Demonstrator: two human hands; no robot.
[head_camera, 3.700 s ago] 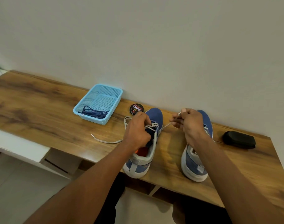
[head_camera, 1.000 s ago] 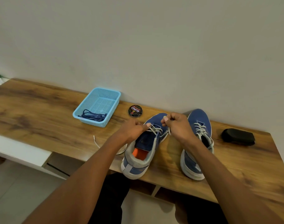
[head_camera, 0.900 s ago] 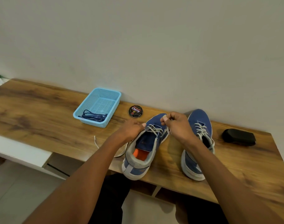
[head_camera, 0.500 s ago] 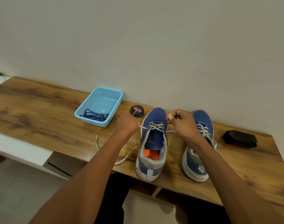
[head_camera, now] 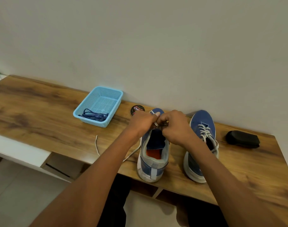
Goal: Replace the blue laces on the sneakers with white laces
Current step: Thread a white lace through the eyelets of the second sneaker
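Right now the white lace (head_camera: 97, 145) is partly in the left sneaker (head_camera: 154, 154), which sits near the front edge of the wooden table (head_camera: 41, 122) with its heel toward the person. Both hands meet over the top of this shoe. The left hand (head_camera: 142, 122) has its fingers curled, and a bit of white lace shows at its fingertips, so it looks like it is pinching the lace. The right hand (head_camera: 175, 128) is curled tight too, pressed up against the left one, holding the lace at the eyelets. The exact grip is hard to see because the fingers hide it. One loose end of the lace trails off to the left across the table.

Just beside it, on the right, stands the right sneaker (head_camera: 201, 143), and it has white laces threaded through it.

Farther left is a light blue basket (head_camera: 113, 95), and the blue laces (head_camera: 94, 115) lie in a pile inside it. A small round black tin (head_camera: 136, 108) sits between the basket and the hands, close to the wall. A black case (head_camera: 242, 139) lies at the right end of the table.
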